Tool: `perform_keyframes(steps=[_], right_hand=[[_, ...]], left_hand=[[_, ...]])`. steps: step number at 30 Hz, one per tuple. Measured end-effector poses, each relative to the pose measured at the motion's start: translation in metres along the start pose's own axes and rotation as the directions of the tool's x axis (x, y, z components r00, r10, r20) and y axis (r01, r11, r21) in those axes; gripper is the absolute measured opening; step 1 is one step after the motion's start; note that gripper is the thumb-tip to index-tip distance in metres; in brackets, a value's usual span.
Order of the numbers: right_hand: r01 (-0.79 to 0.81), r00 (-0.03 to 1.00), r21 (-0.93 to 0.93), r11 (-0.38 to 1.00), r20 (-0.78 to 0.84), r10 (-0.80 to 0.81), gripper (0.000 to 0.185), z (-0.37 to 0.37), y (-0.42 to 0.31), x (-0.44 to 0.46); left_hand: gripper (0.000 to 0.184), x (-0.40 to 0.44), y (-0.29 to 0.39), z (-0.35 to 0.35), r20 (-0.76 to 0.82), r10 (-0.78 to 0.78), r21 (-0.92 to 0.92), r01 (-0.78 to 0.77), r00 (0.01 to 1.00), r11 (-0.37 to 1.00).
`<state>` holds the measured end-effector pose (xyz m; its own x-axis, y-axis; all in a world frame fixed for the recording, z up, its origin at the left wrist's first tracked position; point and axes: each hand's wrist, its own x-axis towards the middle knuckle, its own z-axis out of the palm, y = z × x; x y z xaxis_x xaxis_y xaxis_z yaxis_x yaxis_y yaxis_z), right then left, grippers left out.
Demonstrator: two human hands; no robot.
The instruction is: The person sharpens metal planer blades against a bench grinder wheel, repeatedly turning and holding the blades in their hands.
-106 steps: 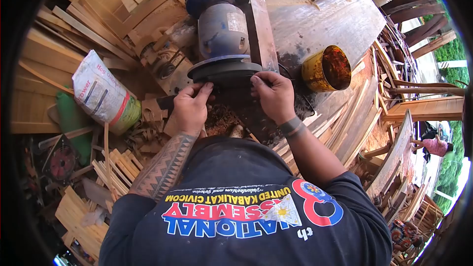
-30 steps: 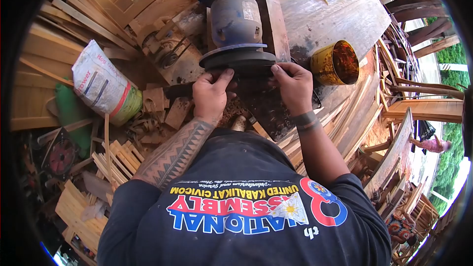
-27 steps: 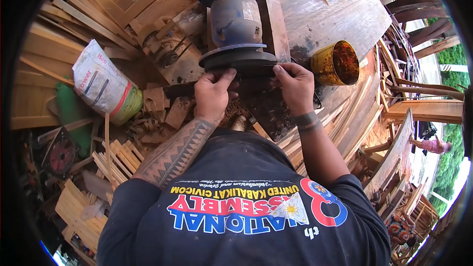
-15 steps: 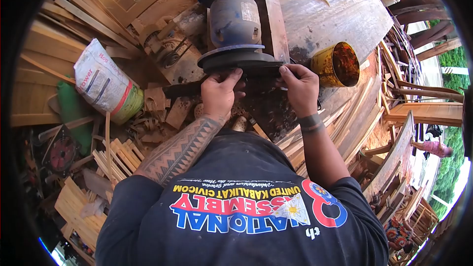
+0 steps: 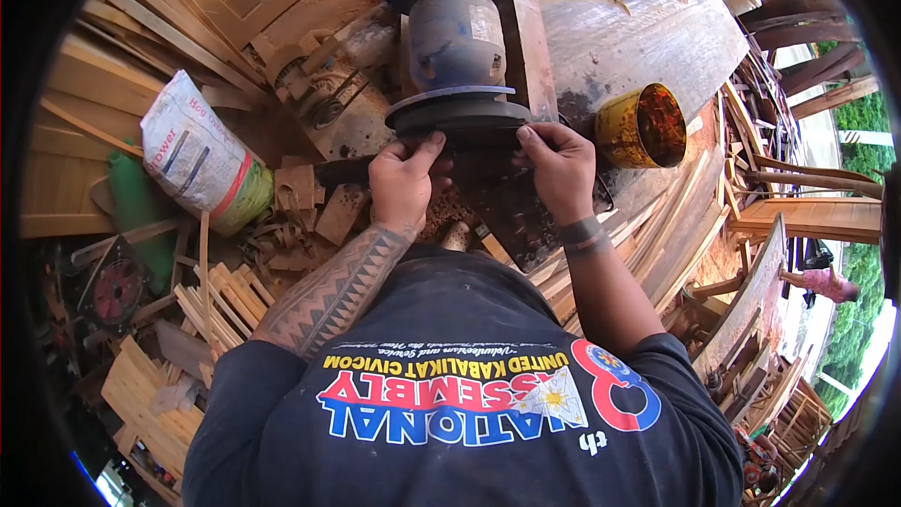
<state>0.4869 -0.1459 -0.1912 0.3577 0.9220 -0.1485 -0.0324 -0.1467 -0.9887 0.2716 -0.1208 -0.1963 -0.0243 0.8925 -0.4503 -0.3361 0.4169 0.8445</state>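
Note:
A bench grinder with a blue motor housing [image 5: 455, 42] stands in front of me. Its dark grinding wheel [image 5: 458, 115] faces my body. Between my two hands, a thin, flat dark metal blade [image 5: 477, 138] runs along the near side of the wheel. My left hand [image 5: 402, 180] pinches the blade at its left part, thumb on top. The thumb and fingers of my right hand [image 5: 563, 169] close on its right part. Whether the blade's edge touches the wheel is hard to make out.
A yellow can [image 5: 615, 127] stands right of the grinder on a worn board [image 5: 648, 38]. To the left are a white feed sack [image 5: 192, 150] and stacked wood strips [image 5: 221, 305]. Long timber strips [image 5: 648, 230] lie at the right. A person in pink [image 5: 826, 284] is far off.
Both hands have shifted slightly left with the blade along the wheel. The grinder and can appear a little further right in view.

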Motion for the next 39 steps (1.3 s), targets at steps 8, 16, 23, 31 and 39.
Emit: perform_keyframes(steps=[8,16,23,31,39], right_hand=[[-0.008,1.000,0.029,1.000,-0.015,0.008,0.019,0.022,0.006,-0.005],[-0.005,1.000,0.029,1.000,-0.024,0.005,0.020,0.038,0.003,-0.010],[-0.021,0.999,0.015,1.000,-0.026,0.022,0.020,0.047,0.004,-0.013],[-0.034,0.999,-0.007,0.999,-0.035,0.034,0.020,0.047,0.001,-0.013],[-0.045,0.998,0.025,0.999,-0.043,0.046,0.019,0.032,-0.003,-0.009]], left_hand=[[0.028,0.005,0.008,-0.022,0.039,-0.004,-0.013,0.004,0.999,1.000],[0.021,0.012,0.005,-0.041,0.079,0.016,-0.091,-0.009,0.997,0.996],[0.019,0.013,0.007,-0.050,0.074,0.008,-0.104,0.000,0.997,0.995],[0.020,0.014,0.007,-0.052,0.084,-0.014,-0.088,0.021,0.996,0.996],[0.020,0.012,0.006,-0.035,0.109,-0.038,-0.094,0.049,0.993,0.994]])
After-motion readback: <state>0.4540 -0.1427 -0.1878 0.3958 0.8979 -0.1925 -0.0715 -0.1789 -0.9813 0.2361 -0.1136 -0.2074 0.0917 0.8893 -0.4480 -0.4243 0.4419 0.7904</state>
